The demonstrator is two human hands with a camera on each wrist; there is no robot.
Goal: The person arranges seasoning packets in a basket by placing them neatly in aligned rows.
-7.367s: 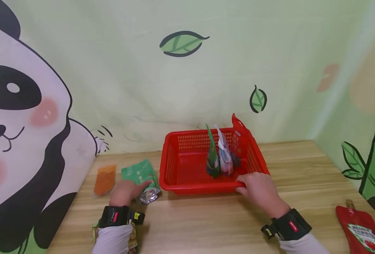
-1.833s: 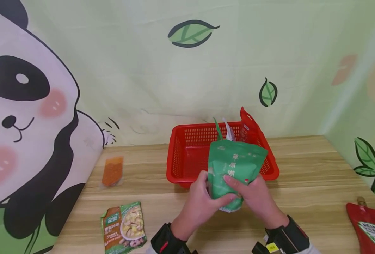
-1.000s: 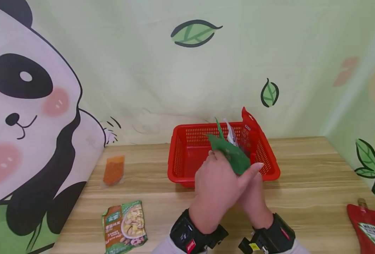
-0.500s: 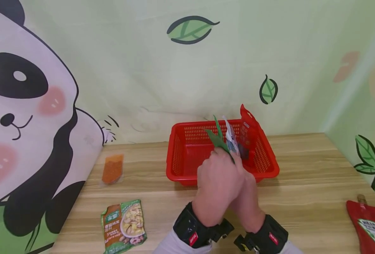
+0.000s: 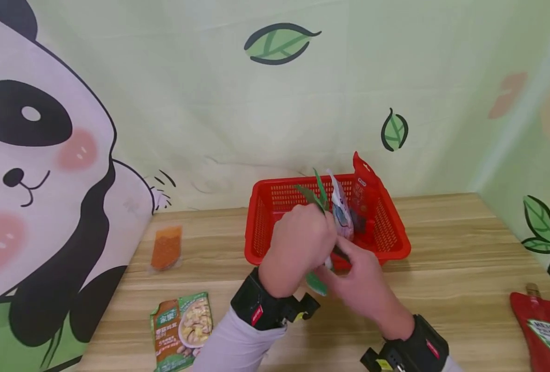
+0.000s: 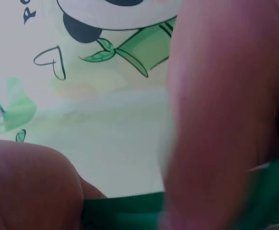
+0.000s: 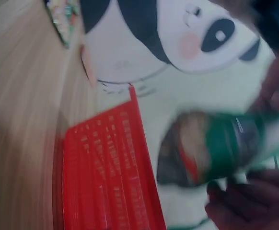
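Observation:
Above the near edge of the red basket (image 5: 253,227), both hands are at a green pouch (image 5: 316,283), held edge-on in the head view. My left hand (image 5: 298,243) grips it from above, hiding much of it; a strip of green pouch (image 6: 125,211) runs between the fingers in the left wrist view. Lower on the pouch, my right hand (image 5: 361,281) pinches it between thumb and fingers. The right wrist view shows the blurred pouch (image 7: 221,143) with a food picture. Inside the basket stand a green bag (image 5: 320,187), a white-purple bag (image 5: 342,214) and a red bag (image 5: 366,188).
On the wooden table (image 5: 447,248), an orange packet (image 5: 167,248) lies left of the basket. A brown-green seasoning packet (image 5: 179,328) lies near the left forearm. The red ketchup pouch (image 5: 545,325) is at the far right. A printed cloth (image 5: 200,103) hangs behind.
The green pouch, lifted from the table earlier, has been turned from face-on to edge-on. Since half a second ago the left hand has moved slightly left and up; the right hand has moved lower.

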